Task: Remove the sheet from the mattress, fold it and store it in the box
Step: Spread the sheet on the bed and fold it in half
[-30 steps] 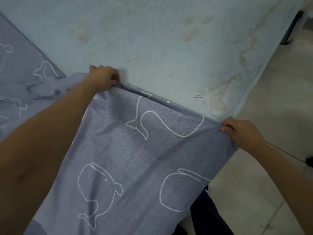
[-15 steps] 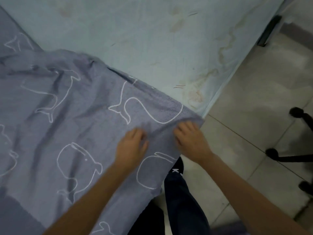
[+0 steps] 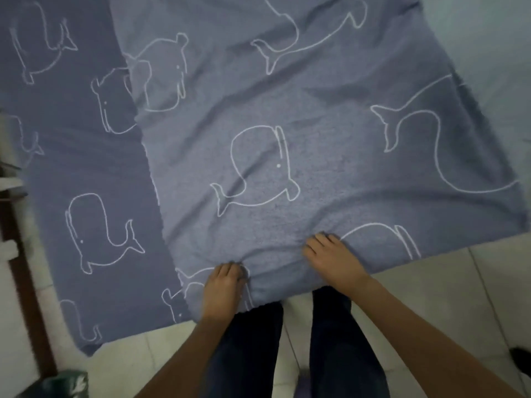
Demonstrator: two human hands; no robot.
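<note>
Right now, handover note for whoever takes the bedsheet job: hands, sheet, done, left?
Left hand: bunching the near edge of the sheet, fingers curled into the cloth.
Right hand: flat on the same edge, fingers spread; no clear grip.
Sheet: one layer lies folded over another; its near edge hangs over the tiled floor by the person's legs.
Done: first fold laid.
Left: finish folding, then store it. No box in view.

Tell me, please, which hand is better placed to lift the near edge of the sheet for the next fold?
Probably the left hand: its fingers already bunch the sheet at the near edge, while the right hand lies flat on top.
</note>
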